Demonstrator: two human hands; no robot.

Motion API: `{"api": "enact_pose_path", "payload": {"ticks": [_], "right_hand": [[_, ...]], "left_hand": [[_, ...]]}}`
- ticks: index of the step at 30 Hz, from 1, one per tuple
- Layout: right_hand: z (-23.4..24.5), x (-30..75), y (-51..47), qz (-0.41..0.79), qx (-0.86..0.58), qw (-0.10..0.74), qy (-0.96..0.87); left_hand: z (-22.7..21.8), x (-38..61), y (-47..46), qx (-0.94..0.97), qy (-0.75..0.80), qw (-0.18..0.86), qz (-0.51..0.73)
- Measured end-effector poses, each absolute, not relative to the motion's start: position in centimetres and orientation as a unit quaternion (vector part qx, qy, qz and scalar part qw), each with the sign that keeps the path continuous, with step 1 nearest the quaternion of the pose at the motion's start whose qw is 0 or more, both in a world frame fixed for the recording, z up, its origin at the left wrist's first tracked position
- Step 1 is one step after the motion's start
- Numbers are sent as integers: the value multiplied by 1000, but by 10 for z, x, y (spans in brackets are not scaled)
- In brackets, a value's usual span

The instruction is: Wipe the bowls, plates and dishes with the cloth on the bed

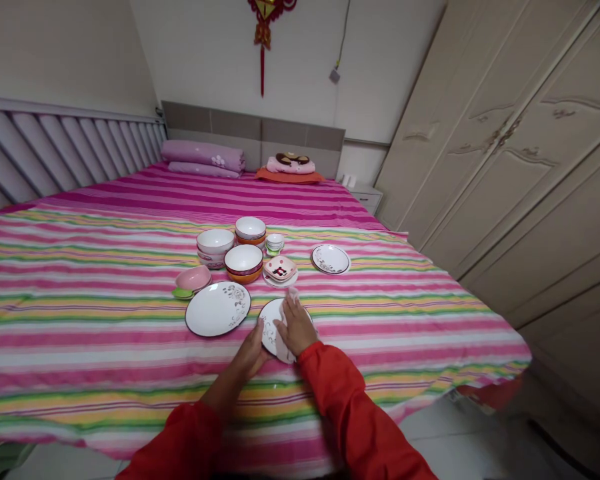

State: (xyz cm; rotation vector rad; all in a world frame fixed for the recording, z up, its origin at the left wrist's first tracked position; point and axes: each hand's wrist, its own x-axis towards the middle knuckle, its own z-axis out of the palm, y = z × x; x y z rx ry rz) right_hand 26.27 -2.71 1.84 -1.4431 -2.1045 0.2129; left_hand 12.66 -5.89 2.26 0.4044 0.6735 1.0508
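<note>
I'm resting my right hand (296,327) open and spread on a white plate (270,333) on the striped bedspread (80,347), while my left hand (249,355) is meeting its rim, how tightly I can't tell. I'm keeping my touch light on the smooth, flower-patterned china, near a second round plate (218,309) and stacked bowls (215,248).

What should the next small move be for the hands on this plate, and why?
Probably lower the floral white plate gently until it lies flat on the striped bedspread. It appears tilted, with the left hand at its edge and the right hand spread on top. A straight descent seems safest, since the square dish sits close beyond it and the larger plate close beside it.
</note>
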Motion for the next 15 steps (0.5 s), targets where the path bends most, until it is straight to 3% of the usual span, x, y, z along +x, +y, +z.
{"api": "enact_pose_path", "payload": {"ticks": [11,15], "right_hand": [[35,255,-82,158,-367,281,-873],[28,291,-105,150,-403,284,-857]], "left_hand": [[30,126,-65,195,324,775,507],[27,125,-65,216,319,798,464]]}}
